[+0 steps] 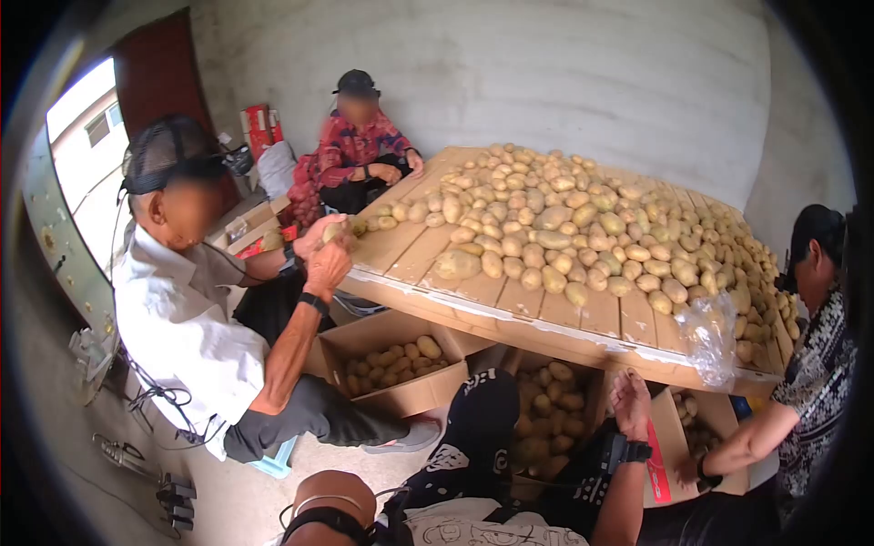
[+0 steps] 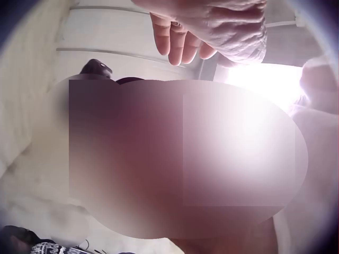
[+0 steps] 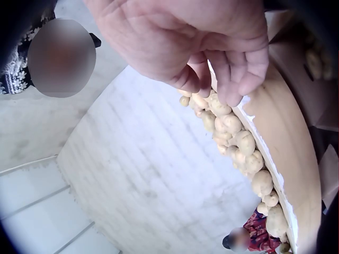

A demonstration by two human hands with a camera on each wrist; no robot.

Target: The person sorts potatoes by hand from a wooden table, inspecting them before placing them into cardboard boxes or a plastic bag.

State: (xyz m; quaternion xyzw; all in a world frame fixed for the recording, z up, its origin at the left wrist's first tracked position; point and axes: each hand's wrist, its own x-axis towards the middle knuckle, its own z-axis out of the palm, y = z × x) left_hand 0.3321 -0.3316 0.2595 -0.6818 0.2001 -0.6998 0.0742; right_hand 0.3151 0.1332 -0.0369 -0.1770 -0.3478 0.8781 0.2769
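Observation:
My right hand is raised just off the front edge of the wooden table, above the cardboard boxes. In the right wrist view the fingers of this hand bend loosely, with nothing between them. Potatoes lie heaped across the table beyond it. Only the left forearm shows at the bottom of the head view. The left wrist view has my left hand at its top, fingers fairly straight and relaxed, holding nothing.
Boxes of potatoes stand below the table: one box at left, others by my legs. A clear plastic bag hangs over the table edge. A person in white holds a potato; another person sits behind, a third person at right.

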